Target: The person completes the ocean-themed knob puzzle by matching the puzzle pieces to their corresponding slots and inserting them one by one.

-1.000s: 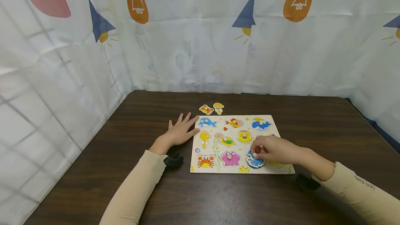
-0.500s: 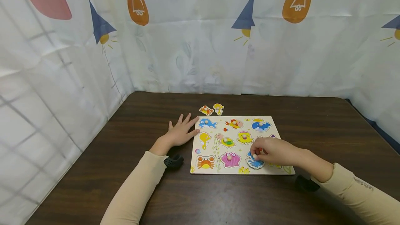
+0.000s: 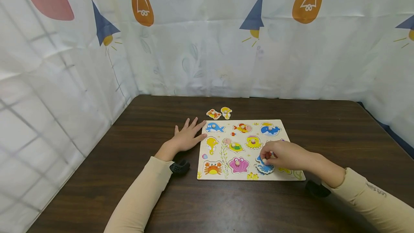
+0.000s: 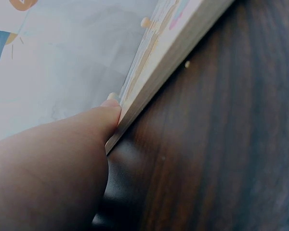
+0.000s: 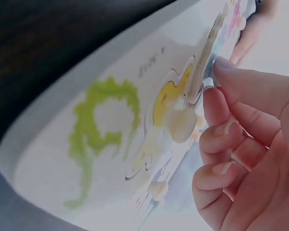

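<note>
My right hand (image 3: 286, 154) pinches the knob of a blue puzzle piece (image 3: 265, 169) between thumb and forefinger, at the lower right of a wooden peg puzzle board (image 3: 245, 177). The right wrist view shows the edge of this piece (image 5: 207, 55) standing proud of the board surface, its other fingers curled beside the pinch. Part of the piece is hidden behind the fingers. My left hand (image 3: 184, 138) lies with fingers spread at the board's left side. Its thumb (image 4: 111, 110) and forefinger touch the board's edge.
Two loose pieces, a red-orange one (image 3: 213, 114) and a yellow one (image 3: 226, 112), lie just beyond the board on the dark wooden table (image 3: 155, 118). Knobbed pieces such as a turtle (image 3: 236, 147) and a pink shell (image 3: 238, 165) sit in the board. A patterned curtain (image 3: 207, 60) hangs behind.
The blue piece has shifted by a small amount over the same spot under my right fingers. My left hand has stayed in place.
</note>
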The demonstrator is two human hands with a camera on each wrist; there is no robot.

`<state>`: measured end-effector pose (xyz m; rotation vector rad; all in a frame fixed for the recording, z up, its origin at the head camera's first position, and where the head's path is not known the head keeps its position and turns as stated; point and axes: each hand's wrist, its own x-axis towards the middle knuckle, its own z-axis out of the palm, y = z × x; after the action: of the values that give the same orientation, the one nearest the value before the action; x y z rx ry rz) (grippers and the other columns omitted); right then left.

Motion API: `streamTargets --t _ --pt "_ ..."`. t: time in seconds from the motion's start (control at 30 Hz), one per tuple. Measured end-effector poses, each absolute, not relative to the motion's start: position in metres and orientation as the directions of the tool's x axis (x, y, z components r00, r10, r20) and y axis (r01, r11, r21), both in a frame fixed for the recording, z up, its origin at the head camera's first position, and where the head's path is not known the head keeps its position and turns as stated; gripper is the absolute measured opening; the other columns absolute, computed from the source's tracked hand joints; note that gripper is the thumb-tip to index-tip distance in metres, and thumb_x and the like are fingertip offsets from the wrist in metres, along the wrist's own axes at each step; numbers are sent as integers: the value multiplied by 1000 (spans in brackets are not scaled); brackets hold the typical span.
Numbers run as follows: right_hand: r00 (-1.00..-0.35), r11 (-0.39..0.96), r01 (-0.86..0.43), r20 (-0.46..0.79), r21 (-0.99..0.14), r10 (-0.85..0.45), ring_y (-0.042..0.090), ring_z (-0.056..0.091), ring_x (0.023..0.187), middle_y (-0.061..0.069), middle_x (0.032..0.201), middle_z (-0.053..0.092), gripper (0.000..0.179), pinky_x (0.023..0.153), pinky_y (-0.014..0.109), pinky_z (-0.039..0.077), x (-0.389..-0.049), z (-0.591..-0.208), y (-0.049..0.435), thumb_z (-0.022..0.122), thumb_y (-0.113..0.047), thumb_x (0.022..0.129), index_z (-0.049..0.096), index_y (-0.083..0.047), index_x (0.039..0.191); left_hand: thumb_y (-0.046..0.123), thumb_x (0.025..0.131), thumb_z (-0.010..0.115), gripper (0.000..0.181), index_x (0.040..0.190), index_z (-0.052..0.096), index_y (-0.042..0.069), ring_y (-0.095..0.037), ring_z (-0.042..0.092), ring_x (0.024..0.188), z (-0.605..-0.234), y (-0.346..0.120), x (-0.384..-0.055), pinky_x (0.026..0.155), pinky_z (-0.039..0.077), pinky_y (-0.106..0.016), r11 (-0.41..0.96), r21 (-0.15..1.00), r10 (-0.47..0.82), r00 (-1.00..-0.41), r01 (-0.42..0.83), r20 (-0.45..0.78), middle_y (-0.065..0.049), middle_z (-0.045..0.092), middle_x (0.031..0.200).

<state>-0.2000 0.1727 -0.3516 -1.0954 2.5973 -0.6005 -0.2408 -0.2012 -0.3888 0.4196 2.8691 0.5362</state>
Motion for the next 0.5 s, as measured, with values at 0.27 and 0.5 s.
streamTargets --t 0.27,0.5 --pt "-689 636 -635 -49 -438 -723 5 52 76 -14 81 55 10 63 24 44 -198 -354 172 80 -17 91 70 -22 91 52 108 44 69 167 20 25 -41 -5 155 -391 -201 -241 111 -4 -77 892 380 312 -942 245 -126 -12 5 171" --pt "-685 632 -648 -39 -424 -728 4 51 74 -15 79 54 12 62 23 43 -199 -355 171 81 -19 91 70 -23 89 53 108 43 69 167 18 26 -40 -6 155 -390 -201 -241 112 -5 -76 894 377 311 -941 241 -135 -12 4 171"
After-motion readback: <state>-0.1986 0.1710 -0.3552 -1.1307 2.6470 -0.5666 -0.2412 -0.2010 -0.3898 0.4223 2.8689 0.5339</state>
